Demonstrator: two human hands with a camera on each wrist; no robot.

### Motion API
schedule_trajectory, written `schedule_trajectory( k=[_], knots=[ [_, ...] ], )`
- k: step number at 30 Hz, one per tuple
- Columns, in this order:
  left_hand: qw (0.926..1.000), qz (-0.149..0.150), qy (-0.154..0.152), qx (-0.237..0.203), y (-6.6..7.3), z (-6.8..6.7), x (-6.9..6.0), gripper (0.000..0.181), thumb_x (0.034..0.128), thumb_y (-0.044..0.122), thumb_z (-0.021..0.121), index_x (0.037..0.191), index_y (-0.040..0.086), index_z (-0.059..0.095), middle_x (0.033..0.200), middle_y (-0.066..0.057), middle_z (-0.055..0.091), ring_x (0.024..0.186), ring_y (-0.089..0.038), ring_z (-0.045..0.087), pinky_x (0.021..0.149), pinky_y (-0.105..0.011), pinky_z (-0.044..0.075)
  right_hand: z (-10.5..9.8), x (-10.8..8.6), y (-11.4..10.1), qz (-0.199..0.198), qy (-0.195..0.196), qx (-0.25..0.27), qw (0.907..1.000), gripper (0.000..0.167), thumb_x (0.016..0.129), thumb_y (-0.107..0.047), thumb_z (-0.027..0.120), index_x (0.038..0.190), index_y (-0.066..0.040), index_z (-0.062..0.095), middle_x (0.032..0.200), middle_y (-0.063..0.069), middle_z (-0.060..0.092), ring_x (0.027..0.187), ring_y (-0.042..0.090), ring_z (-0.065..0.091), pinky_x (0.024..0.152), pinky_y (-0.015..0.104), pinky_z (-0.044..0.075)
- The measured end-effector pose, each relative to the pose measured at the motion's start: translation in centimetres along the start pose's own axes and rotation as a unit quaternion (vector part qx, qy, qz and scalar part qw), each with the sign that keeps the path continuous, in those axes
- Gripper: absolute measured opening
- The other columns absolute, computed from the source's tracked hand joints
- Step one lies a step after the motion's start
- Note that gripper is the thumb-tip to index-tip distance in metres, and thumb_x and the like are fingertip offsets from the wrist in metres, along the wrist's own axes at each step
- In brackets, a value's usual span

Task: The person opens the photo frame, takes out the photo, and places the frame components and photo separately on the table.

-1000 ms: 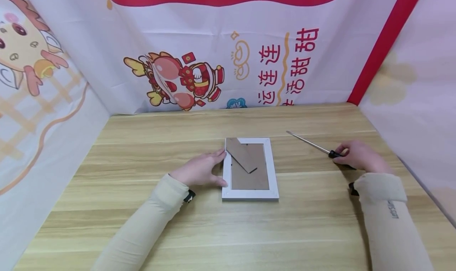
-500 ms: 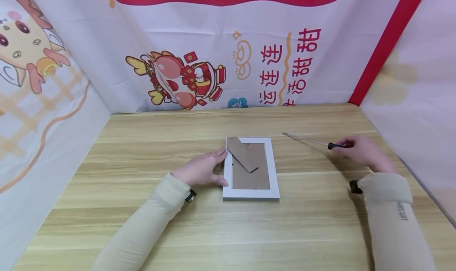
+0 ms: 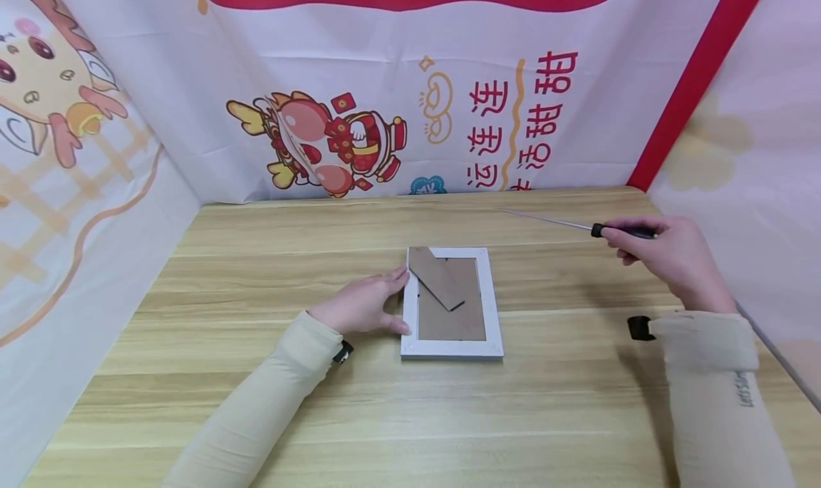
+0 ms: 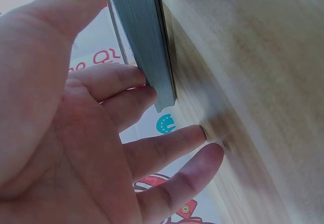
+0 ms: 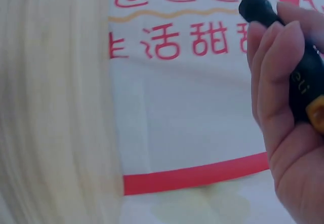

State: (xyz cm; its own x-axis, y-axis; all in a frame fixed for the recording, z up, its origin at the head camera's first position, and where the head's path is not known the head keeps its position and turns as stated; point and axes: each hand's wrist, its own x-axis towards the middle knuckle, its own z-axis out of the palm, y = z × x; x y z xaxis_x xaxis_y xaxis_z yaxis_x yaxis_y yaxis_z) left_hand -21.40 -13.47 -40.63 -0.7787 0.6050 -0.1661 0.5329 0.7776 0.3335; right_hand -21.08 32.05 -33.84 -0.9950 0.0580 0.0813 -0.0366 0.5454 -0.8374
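A white picture frame (image 3: pixel 491 303) lies face down on the wooden table, its brown backing board (image 3: pixel 452 324) showing. Across the backing slants a brown easel stand (image 3: pixel 432 278). My left hand (image 3: pixel 359 304) rests at the frame's left side, thumb near the lower corner and fingers higher up. In the left wrist view, two fairly straight fingers (image 4: pixel 129 107) touch the frame's edge (image 4: pixel 144 42); the other two reach past it. Raised above the table at the right, my right hand (image 3: pixel 683 256) grips a screwdriver (image 3: pixel 598 230) by its black handle (image 5: pixel 255 9), shaft pointing left.
The wooden table (image 3: pixel 308 417) is bounded by a printed cloth (image 3: pixel 385 60) at the back and by cloths on both sides. A black wrist strap (image 3: pixel 640 328) shows at the right cuff, another (image 3: pixel 343 352) at the left.
My right hand has lifted the screwdriver off the table, up and slightly to the right, with its grip shifting around the handle. The left hand and the picture frame have stayed put.
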Motion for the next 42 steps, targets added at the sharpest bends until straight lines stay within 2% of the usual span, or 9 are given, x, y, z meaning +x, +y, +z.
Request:
schedule_trajectory(
  k=[6,11,19,24,27,32,42],
  knots=[
    [1.0000,-0.003,0.001,0.003,0.0,0.1,0.0,0.105,0.0770,0.055,0.078,0.153,0.001,0.030,0.160,-0.015,0.022,0.143,-0.032,0.031,0.115,-0.044,0.028,0.6,-0.9,-2.0,-0.046,-0.034,-0.053,0.9969,0.040,0.084,-0.041,0.079,0.114,-0.015,0.074,0.080,0.010,0.070,0.068,0.023,0.064,0.057,0.030,0.046],
    [1.0000,-0.007,-0.001,0.002,0.1,0.0,-0.1,0.105,0.0771,0.056,0.078,0.154,0.002,0.030,0.160,-0.014,0.022,0.143,-0.032,0.032,0.115,-0.044,0.029,1.9,-1.2,-3.0,-0.097,-0.060,-0.085,0.9898,0.031,0.081,-0.038,0.082,0.108,-0.022,0.077,0.074,0.007,0.069,0.061,0.022,0.061,0.049,0.029,0.045],
    [1.0000,-0.006,-0.001,0.000,0.1,-0.1,-0.1,0.105,0.0772,0.056,0.077,0.154,0.002,0.030,0.160,-0.014,0.023,0.143,-0.032,0.032,0.115,-0.044,0.028,4.7,-1.2,-3.6,-0.196,-0.122,-0.120,0.9656,0.023,0.081,-0.031,0.084,0.102,-0.023,0.079,0.079,-0.004,0.071,0.053,0.016,0.058,0.045,0.026,0.044],
    [1.0000,-0.008,-0.003,0.000,0.1,0.0,0.0,0.105,0.0773,0.057,0.077,0.154,0.003,0.029,0.160,-0.014,0.022,0.143,-0.032,0.031,0.115,-0.044,0.028,5.9,-1.1,-3.9,-0.234,-0.146,-0.135,0.9516,0.022,0.080,-0.028,0.085,0.100,-0.022,0.079,0.090,-0.006,0.074,0.068,0.011,0.063,0.053,0.024,0.048],
    [1.0000,-0.007,-0.003,0.002,0.1,0.0,0.0,0.105,0.0774,0.057,0.077,0.154,0.003,0.029,0.160,-0.014,0.022,0.142,-0.033,0.032,0.115,-0.045,0.029,6.5,-1.2,-4.0,-0.241,-0.159,-0.142,0.9468,0.021,0.081,-0.025,0.084,0.100,-0.022,0.079,0.096,-0.006,0.074,0.078,0.011,0.065,0.061,0.023,0.050],
    [1.0000,-0.004,-0.002,0.005,0.1,-0.1,0.0,0.105,0.0775,0.057,0.077,0.154,0.002,0.029,0.160,-0.016,0.024,0.141,-0.033,0.034,0.114,-0.045,0.031,7.1,-1.3,-4.3,-0.229,-0.182,-0.134,0.9467,0.021,0.081,-0.020,0.084,0.102,-0.019,0.079,0.099,-0.003,0.074,0.085,0.013,0.066,0.070,0.025,0.054],
    [0.9999,-0.006,-0.006,0.008,0.2,-0.2,-0.1,0.105,0.0771,0.057,0.077,0.154,0.002,0.030,0.159,-0.017,0.025,0.140,-0.034,0.036,0.113,-0.045,0.032,7.9,-1.1,-4.2,-0.217,-0.197,-0.134,0.9467,0.022,0.082,-0.018,0.083,0.104,-0.018,0.078,0.100,-0.002,0.074,0.088,0.014,0.067,0.075,0.029,0.056]
  ],
)
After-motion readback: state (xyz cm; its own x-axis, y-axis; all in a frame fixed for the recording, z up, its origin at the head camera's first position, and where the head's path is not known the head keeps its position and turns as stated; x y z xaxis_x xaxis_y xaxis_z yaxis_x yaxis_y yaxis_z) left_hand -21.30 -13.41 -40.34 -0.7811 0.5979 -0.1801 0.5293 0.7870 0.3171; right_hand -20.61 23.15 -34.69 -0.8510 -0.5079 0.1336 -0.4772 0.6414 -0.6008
